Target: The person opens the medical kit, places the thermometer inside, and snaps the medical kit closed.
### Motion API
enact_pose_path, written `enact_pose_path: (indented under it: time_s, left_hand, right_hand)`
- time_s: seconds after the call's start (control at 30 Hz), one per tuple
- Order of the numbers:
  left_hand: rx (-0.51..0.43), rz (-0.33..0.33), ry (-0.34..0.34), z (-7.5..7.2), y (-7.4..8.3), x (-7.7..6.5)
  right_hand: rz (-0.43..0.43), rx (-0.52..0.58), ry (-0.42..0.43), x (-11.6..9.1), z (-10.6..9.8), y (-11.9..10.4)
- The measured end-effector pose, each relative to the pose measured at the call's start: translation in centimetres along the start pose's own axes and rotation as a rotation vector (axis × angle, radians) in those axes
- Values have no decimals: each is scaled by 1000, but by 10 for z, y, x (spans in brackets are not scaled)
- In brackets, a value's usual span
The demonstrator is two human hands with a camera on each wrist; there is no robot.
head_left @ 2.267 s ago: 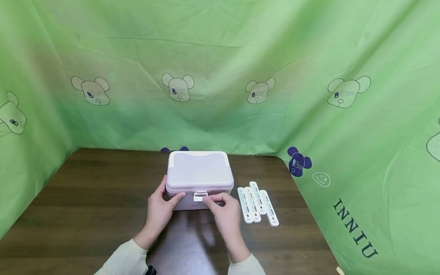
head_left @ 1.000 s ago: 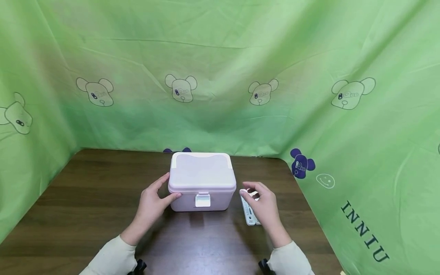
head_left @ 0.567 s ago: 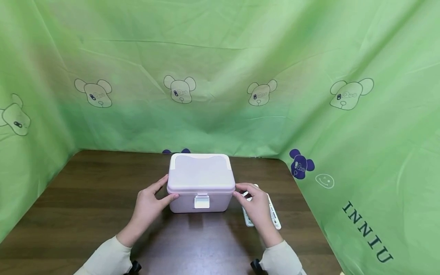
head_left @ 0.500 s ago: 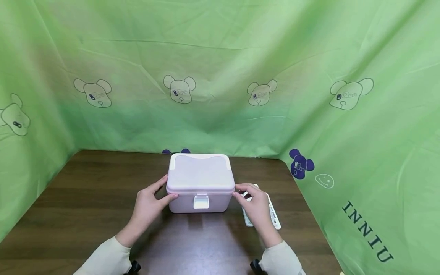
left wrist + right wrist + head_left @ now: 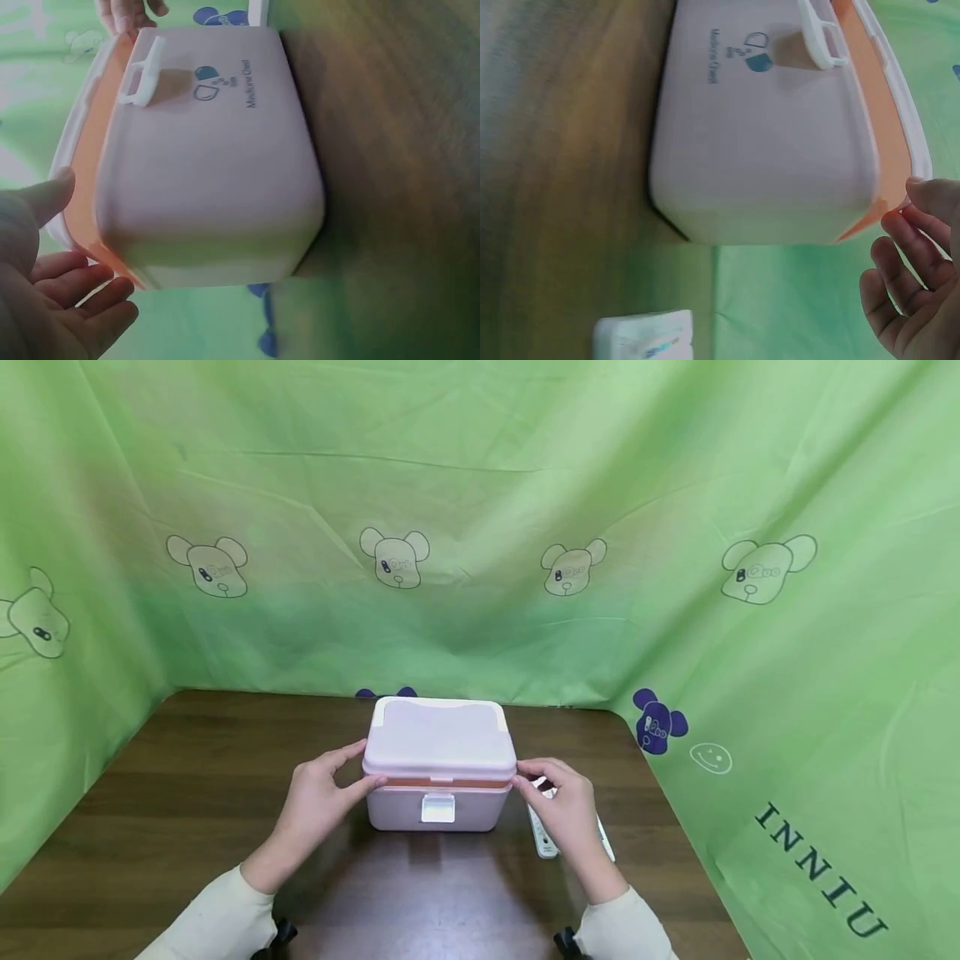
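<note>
A pale pink medicine box (image 5: 472,814) stands on the table, its lid (image 5: 442,739) raised slightly at the front. An orange inner band (image 5: 85,180) shows in the gap. The white front latch (image 5: 438,807) is unhooked and sticks out from the body. My left hand (image 5: 318,793) holds the lid's left front corner, thumb at the front and fingers along the side. At the right front corner, my right hand (image 5: 566,806) pinches the lid edge between thumb and forefinger. In the right wrist view its other fingers are loosely bent beside the box.
White thermometer strips (image 5: 542,837) lie right of the box, partly hidden under my right hand. The brown wooden table (image 5: 210,777) is bounded by a green printed cloth (image 5: 480,635) at the back and sides.
The right hand left the latch and moved to the lid's right corner. The latch came undone. Since half a second ago, the lid's front has risen, baring the orange band.
</note>
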State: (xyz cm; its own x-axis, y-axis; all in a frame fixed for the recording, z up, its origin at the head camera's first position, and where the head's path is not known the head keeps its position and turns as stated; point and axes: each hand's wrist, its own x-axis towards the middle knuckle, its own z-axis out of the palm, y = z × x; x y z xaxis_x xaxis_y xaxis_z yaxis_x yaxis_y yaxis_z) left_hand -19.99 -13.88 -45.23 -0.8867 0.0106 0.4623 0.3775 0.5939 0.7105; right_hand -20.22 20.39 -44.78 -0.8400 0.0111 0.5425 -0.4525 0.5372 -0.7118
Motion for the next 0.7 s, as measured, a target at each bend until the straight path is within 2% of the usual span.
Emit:
enact_pose_path:
  time_s: [0.1, 0.23, 0.53, 0.7]
  left_hand:
    - [45, 36, 40, -4, 6, 7]
    - [43, 60, 86, -11, 15, 17]
    - [-77, 7, 146, -23, 29, 56]
    - [-109, -8, 178, -27, 34, 81]
  right_hand:
    - [-22, -16, 2, 9, -5, -7]
    - [-21, -21, 9, 19, -9, -14]
    - [-22, 84, 18, 50, -14, -27]
    - [-49, 81, -13, 74, -18, -29]
